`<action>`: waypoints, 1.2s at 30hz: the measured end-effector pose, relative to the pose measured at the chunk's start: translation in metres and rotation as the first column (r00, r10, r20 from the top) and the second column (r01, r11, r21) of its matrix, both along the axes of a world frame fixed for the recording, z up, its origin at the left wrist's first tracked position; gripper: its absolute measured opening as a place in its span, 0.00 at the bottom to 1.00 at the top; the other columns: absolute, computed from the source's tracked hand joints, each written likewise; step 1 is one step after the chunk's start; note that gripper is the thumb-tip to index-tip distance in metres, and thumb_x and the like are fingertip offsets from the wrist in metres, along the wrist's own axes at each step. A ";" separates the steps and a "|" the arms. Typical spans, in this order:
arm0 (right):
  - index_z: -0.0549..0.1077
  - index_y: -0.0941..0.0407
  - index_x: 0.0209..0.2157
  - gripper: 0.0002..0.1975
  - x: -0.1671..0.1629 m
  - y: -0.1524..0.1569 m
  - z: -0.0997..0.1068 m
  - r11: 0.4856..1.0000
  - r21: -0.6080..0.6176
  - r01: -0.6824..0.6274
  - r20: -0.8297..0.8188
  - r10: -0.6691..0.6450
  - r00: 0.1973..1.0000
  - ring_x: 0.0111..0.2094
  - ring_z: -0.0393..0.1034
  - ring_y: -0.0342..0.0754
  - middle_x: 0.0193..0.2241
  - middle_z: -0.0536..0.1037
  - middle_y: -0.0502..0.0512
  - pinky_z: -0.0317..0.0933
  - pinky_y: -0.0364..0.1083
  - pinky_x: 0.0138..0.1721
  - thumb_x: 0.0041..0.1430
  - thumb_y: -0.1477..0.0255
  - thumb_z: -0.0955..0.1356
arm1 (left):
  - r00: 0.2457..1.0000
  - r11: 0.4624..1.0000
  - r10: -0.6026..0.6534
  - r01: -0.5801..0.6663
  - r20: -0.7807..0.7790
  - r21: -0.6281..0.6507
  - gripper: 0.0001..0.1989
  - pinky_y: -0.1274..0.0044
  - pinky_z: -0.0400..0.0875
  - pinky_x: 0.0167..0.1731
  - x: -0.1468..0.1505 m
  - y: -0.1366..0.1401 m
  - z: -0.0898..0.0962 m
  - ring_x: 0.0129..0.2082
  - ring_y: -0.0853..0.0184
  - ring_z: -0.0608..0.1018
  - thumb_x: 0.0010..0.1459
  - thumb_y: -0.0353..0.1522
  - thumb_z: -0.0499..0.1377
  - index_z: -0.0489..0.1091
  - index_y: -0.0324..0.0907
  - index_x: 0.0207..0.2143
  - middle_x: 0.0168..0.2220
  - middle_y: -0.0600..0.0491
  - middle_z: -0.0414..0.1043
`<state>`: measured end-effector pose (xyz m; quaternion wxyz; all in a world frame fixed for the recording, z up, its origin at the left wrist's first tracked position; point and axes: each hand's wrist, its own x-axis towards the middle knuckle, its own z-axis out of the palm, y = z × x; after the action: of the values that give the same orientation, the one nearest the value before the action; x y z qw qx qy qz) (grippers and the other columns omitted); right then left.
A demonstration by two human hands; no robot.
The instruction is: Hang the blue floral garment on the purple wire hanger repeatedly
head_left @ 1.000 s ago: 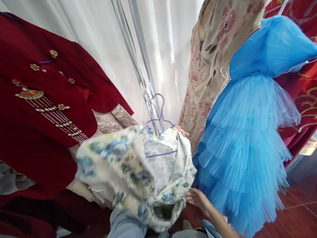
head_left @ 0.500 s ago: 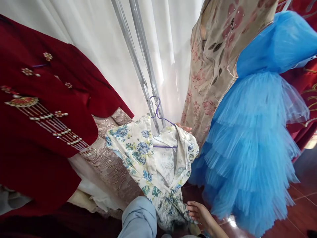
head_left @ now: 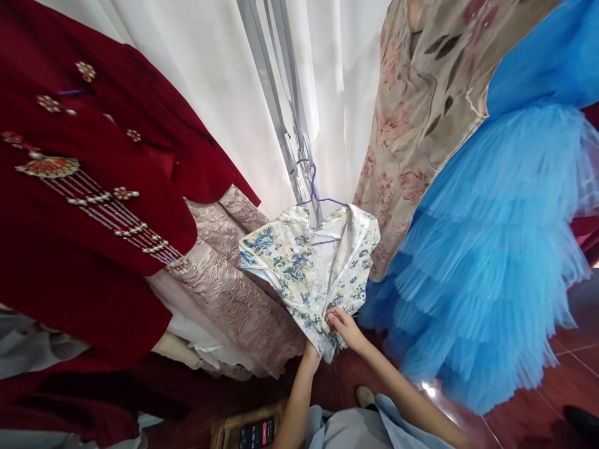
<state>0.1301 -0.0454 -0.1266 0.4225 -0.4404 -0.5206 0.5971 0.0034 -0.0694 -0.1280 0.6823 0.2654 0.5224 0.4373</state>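
Note:
A cream wrap top with blue flowers (head_left: 299, 265) hangs from a purple wire hanger (head_left: 312, 181), its neckline open in a V. My right hand (head_left: 344, 325) is closed on the front of the top near the waist, thumb and fingers pinching the fabric. My left hand (head_left: 313, 354) reaches up under the lower edge of the top. Cloth covers its fingers, so their grip is hidden. The hanger's hook is at a grey metal stand (head_left: 276, 81).
Dark red clothing with beaded ornaments (head_left: 112, 212) and a pink brocade garment (head_left: 234, 299) hang at left. A beige floral dress (head_left: 397, 143) and a tiered blue tulle dress (head_left: 472, 249) stand at right. Below, a phone (head_left: 257, 433) lies on a wooden surface (head_left: 224, 430).
My left hand has come down from the top's shoulder to beneath its lower edge. My right hand has moved up and left from the lower edge and now pinches the front.

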 end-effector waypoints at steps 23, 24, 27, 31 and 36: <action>0.67 0.55 0.23 0.14 0.060 -0.016 0.003 0.999 -0.023 -0.042 0.466 0.048 0.883 0.20 0.68 0.44 0.20 0.78 0.51 0.56 0.42 0.25 0.59 0.66 0.70 | 0.407 0.531 0.821 -0.284 -0.401 0.798 0.17 0.62 0.66 0.58 0.045 -0.059 -0.026 0.53 0.56 0.73 0.64 0.40 0.58 0.70 0.40 0.50 0.52 0.40 0.69; 0.67 0.55 0.22 0.15 0.061 -0.020 -0.001 0.995 -0.091 -0.035 0.353 0.065 0.933 0.17 0.65 0.43 0.19 0.77 0.51 0.55 0.42 0.22 0.58 0.64 0.70 | 0.412 0.556 0.788 -0.154 -0.458 0.817 0.13 0.63 0.68 0.55 0.046 -0.063 -0.026 0.51 0.57 0.73 0.64 0.38 0.58 0.71 0.41 0.48 0.49 0.41 0.69; 0.67 0.55 0.22 0.17 0.060 -0.032 -0.006 0.980 -0.195 -0.049 0.058 0.061 0.996 0.13 0.61 0.41 0.19 0.78 0.52 0.53 0.41 0.18 0.53 0.58 0.71 | 0.516 0.666 0.582 0.140 -0.628 0.733 0.08 0.65 0.71 0.50 0.052 -0.065 -0.028 0.48 0.57 0.75 0.62 0.32 0.58 0.73 0.42 0.43 0.44 0.44 0.70; 0.69 0.56 0.21 0.17 0.053 -0.040 0.001 0.972 -0.214 -0.099 -0.069 0.086 0.994 0.13 0.61 0.40 0.17 0.76 0.51 0.52 0.41 0.17 0.47 0.59 0.74 | 0.591 0.732 0.458 0.172 -0.664 0.659 0.08 0.67 0.72 0.47 0.057 -0.054 -0.033 0.45 0.57 0.76 0.58 0.26 0.55 0.71 0.41 0.40 0.40 0.45 0.71; 0.66 0.55 0.16 0.19 0.046 -0.035 0.018 0.951 -0.309 0.027 -0.101 -0.061 0.993 0.12 0.54 0.38 0.10 0.67 0.47 0.46 0.41 0.15 0.44 0.59 0.74 | 0.661 0.741 0.416 0.151 -0.624 0.654 0.06 0.70 0.71 0.43 0.062 -0.049 -0.032 0.41 0.60 0.76 0.63 0.29 0.53 0.70 0.41 0.37 0.37 0.47 0.72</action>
<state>0.1765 -0.0803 -0.1090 0.3901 -0.4786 -0.3878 0.6844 0.0650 -0.1180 -0.1598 0.2353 0.5981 0.5825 0.4975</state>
